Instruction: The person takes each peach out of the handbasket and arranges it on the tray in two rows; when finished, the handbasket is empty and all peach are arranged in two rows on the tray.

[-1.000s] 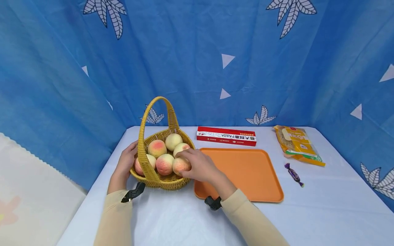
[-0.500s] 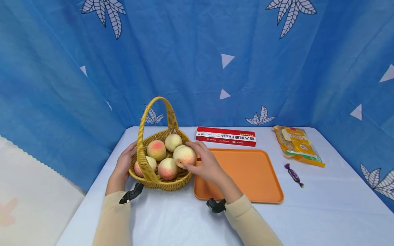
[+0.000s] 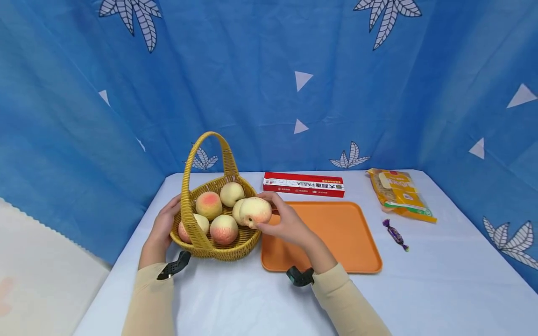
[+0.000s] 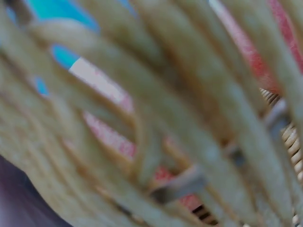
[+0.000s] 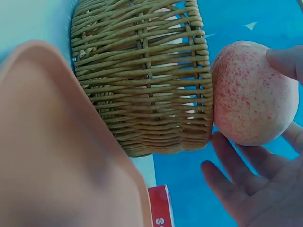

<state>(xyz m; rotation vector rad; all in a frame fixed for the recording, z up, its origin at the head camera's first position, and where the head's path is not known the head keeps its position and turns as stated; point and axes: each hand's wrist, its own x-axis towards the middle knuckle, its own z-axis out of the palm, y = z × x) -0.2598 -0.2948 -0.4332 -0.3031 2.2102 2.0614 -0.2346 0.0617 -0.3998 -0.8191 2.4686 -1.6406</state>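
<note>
A yellow wicker basket [image 3: 239, 253] with a tall arched handle stands at the left of the table, holding several peaches [image 3: 224, 229]. At its left side, my left hand [image 3: 161, 228] grips the rim; only blurred weave shows close up in the left wrist view. Between thumb and fingers, my right hand [image 3: 292, 227] holds a pale peach with a pink blush [image 3: 257, 208] at the basket's right rim. From the right wrist, this peach [image 5: 255, 94] appears beside the rim, thumb on one side and fingers on the other. Another peach is partly hidden behind it.
Right of the basket lies an orange tray [image 3: 336, 233], partly under my right forearm. A red pasta box [image 3: 303, 185] lies behind it. Farther right are a yellow food packet [image 3: 401, 193] and a purple wrapped candy [image 3: 395, 235]. A blue curtain hangs behind the table.
My right hand has lifted the peach from among the others up to the right rim, turning it. The left hand stays at the basket. The head view has shifted slightly.
</note>
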